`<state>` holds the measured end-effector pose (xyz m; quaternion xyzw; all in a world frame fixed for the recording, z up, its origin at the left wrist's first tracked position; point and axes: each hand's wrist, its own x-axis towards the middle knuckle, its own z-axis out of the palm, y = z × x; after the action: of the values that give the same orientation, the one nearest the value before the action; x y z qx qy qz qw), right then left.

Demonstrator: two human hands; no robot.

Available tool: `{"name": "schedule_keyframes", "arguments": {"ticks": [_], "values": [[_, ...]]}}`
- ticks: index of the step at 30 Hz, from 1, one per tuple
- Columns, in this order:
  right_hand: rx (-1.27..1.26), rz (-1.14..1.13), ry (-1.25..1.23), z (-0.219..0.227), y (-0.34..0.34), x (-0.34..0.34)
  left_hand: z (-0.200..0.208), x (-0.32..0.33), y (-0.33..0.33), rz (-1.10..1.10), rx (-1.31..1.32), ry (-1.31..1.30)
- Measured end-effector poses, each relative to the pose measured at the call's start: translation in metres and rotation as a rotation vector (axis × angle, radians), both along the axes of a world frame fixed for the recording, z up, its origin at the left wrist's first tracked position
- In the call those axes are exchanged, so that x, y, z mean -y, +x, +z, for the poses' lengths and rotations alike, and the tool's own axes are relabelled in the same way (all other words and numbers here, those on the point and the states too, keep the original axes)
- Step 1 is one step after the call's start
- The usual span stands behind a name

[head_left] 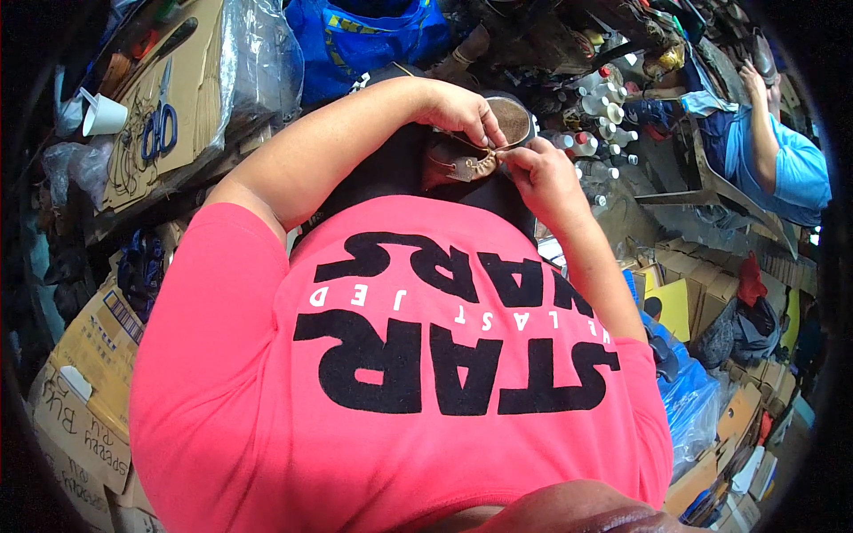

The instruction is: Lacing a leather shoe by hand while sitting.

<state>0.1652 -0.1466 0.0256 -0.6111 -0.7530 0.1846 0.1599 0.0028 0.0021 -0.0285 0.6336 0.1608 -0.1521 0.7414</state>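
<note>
A brown leather shoe (451,169) with pale, thick stitching along its edge rests at my lap. My left hand (462,114) reaches over from the far side, its thumb and fingers pinched together at the stitched edge. From the right, my right hand (544,173) pinches the same spot, its fingertips almost touching the left ones. Whether a thread or lace lies between the fingertips is too small to tell. Just beyond them is a rounded brown, rough-surfaced piece (510,123) with a pale rim. My fingers partly cover the shoe.
Blue-handled scissors (160,129) and a white cup (104,115) lie on stacked cardboard (191,89) at the left. Several plastic bottles (597,133) stand at the right. A blue bag (364,44) lies ahead. Another person in a blue shirt (795,164) sits far right.
</note>
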Motion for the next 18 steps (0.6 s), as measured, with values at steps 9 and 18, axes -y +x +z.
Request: {"name": "schedule_keyframes", "arguments": {"ticks": [9, 18], "values": [[0.266, 0.146, -0.168, 0.0, -0.006, -0.027, 0.013, -0.011, 0.015, -0.109, 0.134, 0.482], [-0.954, -0.361, -0.469, -0.014, 0.021, -0.01, 0.023, 0.026, -0.039, 0.504, 0.221, 1.125]]}}
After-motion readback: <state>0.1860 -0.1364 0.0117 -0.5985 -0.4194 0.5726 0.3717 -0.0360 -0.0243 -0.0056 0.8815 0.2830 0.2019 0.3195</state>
